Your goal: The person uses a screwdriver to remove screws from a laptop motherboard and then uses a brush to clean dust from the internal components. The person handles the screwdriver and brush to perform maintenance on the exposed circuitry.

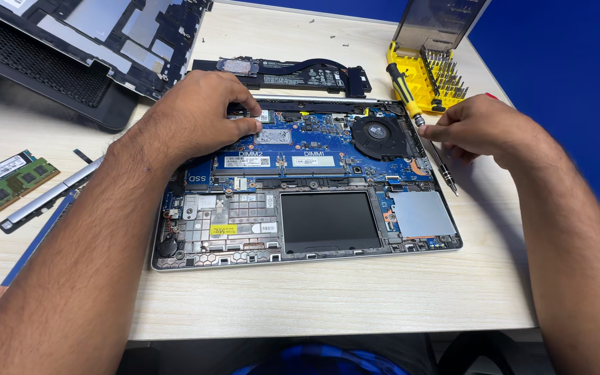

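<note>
Head view, read left to right. At the far left of the pale wooden table (314, 298) lie two green memory modules (7, 183), side by side, and just beside them a slim grey strip (50, 196) set on a slant. Above them, at the top left corner, rests the removed dark bottom cover (92, 42).

My left hand (196, 118) reaches in over the opened laptop chassis (307, 201), which sits at the middle of the table with its blue board exposed. The fingers are curled and pinched down on a small component (264, 116) at the upper left of the board (whether it is actually gripped, I cannot tell). Behind the chassis lies the detached long black battery (293, 71). The round black fan (378, 133) sits at the board's upper right.

My right hand (477, 128) is closed on a yellow-and-black screwdriver (418, 118), held at the shaft just off the chassis' right edge, tip pointing toward me. Behind it stands the yellow bit case (430, 73), lid raised.
</note>
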